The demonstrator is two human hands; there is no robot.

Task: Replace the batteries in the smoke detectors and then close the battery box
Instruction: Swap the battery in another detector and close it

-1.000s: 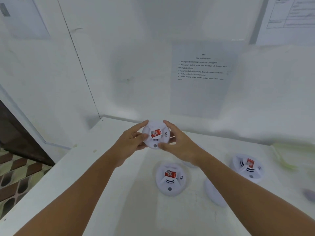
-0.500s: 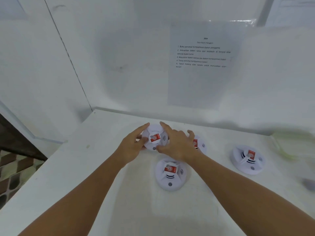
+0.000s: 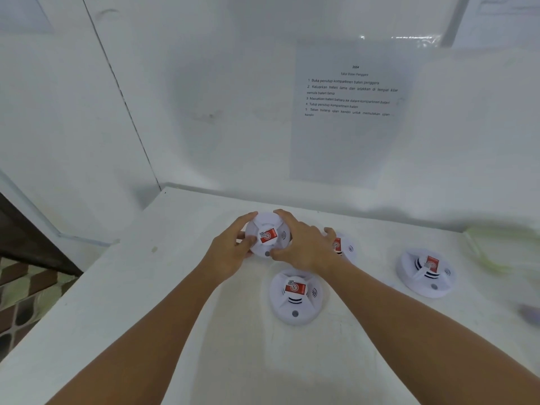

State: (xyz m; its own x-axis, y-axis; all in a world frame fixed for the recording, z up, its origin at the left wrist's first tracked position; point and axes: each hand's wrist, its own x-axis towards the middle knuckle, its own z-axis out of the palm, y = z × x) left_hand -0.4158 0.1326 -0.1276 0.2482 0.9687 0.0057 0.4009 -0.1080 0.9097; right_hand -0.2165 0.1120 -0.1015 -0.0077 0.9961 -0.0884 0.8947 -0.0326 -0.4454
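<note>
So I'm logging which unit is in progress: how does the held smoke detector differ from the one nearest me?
The held white round smoke detector is gripped by the left hand and right hand; the nearest white round smoke detector lies untouched on the white table. Both face up, showing red labels.

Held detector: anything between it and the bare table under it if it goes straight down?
Nothing visible. Both hands, left hand and right hand, grip the held detector. The partly hidden detector and the near detector sit clear of that patch of table.
</note>
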